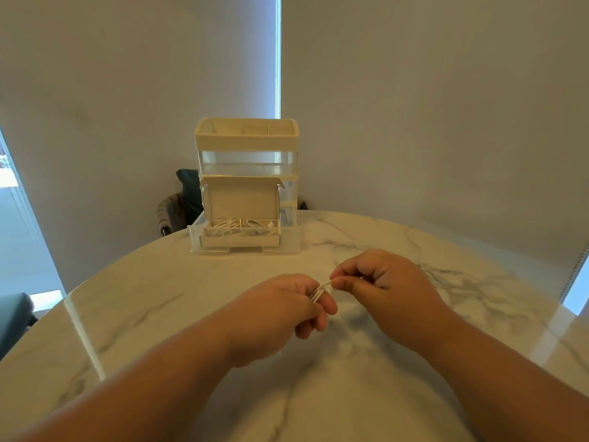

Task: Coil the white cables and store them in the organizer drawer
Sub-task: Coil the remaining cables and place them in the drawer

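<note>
Both hands curled: left hand (287, 311) grips coiled white cable (317, 295); right hand (379, 279) pinches its strand.

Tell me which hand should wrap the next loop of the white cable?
Probably the right. The right hand pinches the loose strand of the white cable, while the left hand only holds the loops wound round its fingers.

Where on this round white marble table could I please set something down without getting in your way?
The round white marble table is bare left of the left hand, out to its rim. It is tighter between the right hand, which pinches the thin white cable, and the pulled-out clear plastic drawer holding an open cardboard box.
</note>
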The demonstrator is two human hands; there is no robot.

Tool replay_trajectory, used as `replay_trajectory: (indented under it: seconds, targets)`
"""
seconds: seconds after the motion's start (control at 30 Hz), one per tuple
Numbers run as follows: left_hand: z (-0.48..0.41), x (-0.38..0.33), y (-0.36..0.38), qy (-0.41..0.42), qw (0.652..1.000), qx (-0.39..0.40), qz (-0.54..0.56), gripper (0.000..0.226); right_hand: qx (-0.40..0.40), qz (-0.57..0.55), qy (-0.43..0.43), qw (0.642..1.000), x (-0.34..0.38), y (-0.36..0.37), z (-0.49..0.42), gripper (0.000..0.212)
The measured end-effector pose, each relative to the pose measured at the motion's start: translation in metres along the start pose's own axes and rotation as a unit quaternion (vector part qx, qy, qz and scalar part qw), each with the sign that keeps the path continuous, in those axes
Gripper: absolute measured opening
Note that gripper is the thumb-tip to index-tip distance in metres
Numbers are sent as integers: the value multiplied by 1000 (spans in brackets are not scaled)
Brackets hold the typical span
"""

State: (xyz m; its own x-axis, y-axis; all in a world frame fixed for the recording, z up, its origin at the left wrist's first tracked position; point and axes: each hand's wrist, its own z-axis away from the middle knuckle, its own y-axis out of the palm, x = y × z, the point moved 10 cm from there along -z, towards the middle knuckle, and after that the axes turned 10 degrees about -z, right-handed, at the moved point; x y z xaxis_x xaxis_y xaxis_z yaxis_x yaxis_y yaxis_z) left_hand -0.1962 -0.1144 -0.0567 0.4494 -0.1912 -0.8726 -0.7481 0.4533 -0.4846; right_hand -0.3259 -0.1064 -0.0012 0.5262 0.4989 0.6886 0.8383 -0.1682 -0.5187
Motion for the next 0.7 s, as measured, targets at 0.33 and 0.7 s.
replay_trajectory:
  seconds: [0.33, 0.7]
  targets:
    - [7, -6, -4, -22, 997, -62, 37, 31, -9, -33, 8, 999, 1, 3, 2, 15]
    - [7, -13, 14, 32, 987, 66, 141, 18, 6, -132, 18, 991, 4, 1, 2, 21]
